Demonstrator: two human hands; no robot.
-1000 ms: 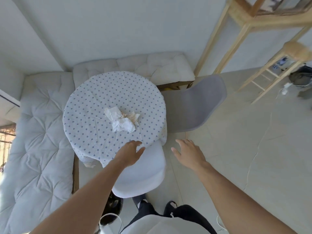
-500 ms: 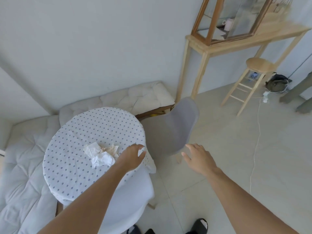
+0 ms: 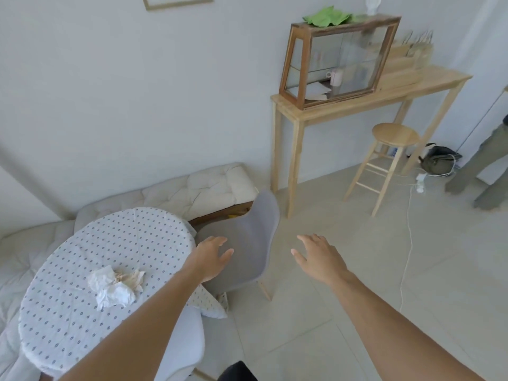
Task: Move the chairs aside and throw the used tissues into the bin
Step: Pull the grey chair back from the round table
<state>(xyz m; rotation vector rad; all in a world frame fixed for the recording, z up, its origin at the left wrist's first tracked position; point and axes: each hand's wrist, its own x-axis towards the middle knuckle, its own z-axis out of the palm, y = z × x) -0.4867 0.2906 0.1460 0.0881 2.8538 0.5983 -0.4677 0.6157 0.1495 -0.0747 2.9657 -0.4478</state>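
A grey shell chair (image 3: 247,243) stands tucked at the right side of a round table (image 3: 82,312) with a dotted cloth. Crumpled used tissues (image 3: 114,284) lie near the table's middle. A white chair (image 3: 187,345) sits at the table's near edge, partly under my left arm. My left hand (image 3: 210,257) hovers open over the grey chair's seat, fingers spread. My right hand (image 3: 319,257) is open in the air to the right of the grey chair, not touching it. No bin is in view.
A cushioned bench (image 3: 209,188) runs along the wall behind the table. A tall wooden console (image 3: 371,103) with a glass cabinet (image 3: 338,59) and a wooden stool (image 3: 390,160) stand at the right. A white cable (image 3: 406,243) trails across the tiled floor. Another person's legs (image 3: 489,171) are at far right.
The view has risen and swung right, away from the table. Both hands have moved from the white chair's edge toward the grey chair, still holding nothing.
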